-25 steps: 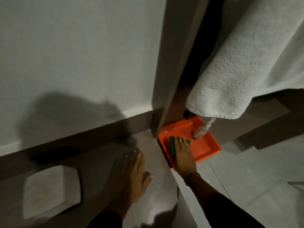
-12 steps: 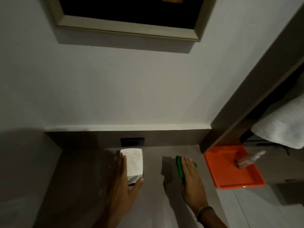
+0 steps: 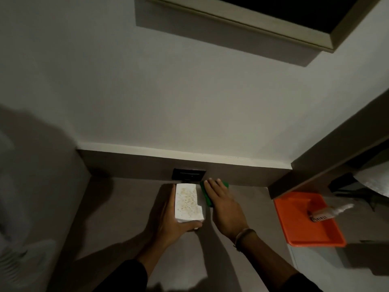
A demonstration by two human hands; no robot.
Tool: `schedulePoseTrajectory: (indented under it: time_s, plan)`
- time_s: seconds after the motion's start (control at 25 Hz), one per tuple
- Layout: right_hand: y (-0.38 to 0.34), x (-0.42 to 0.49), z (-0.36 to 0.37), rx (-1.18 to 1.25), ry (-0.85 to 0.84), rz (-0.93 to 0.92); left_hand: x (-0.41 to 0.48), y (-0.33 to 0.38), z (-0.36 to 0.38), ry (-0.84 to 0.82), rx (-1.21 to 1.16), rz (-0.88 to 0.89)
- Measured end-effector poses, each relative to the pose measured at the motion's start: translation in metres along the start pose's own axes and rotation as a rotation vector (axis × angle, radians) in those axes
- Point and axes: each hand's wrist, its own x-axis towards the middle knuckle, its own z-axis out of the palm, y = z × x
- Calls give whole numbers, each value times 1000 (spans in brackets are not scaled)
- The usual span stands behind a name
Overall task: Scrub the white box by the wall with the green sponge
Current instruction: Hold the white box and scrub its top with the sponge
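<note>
Bracing speckled white box (image 3: 188, 202), left hand (image 3: 168, 220), right hand (image 3: 223, 204) flat on green sponge (image 3: 207, 194)

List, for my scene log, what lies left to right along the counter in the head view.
Left hand → white box → green sponge under right hand → orange tray holding a bottle.

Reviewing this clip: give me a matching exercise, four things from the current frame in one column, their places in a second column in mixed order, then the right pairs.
Things
1. white box
2. green sponge
3. orange tray
4. dark wall plate

Places
A. under the right hand
B. on the backsplash above the box
C. far right, holding a bottle
D. held from the side by the left hand

Pairs: 1-D, 2-A, 3-C, 4-B
</note>
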Motion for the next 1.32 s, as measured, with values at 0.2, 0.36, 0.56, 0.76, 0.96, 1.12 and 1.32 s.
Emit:
schedulePoseTrajectory:
  time_s: [0.2, 0.36, 0.56, 0.76, 0.96, 1.12, 1.32]
  plan:
    - [-16, 25, 12, -123, -132, -60, 10, -23, 13, 4, -63, -41]
    - [-29, -5, 16, -158, -169, -286, 16, -37, 27, 65, 20, -46]
    - [10, -29, -3, -193, -144, -139, 5, -23, 6, 48, -66, 30]
    - [-32, 44, 10, -120, -196, -123, 6, 19, 23, 113, 41, -31]
    - [-20, -36, 4, -161, -224, -384, 6, -13, 8, 80, -43, 37]
    - [4, -19, -5, -147, -190, -175, 3, -16, 9, 98, -42, 59]
    - [-39, 36, 5, -126, -242, -253, 4, -21, 9, 61, -58, -78]
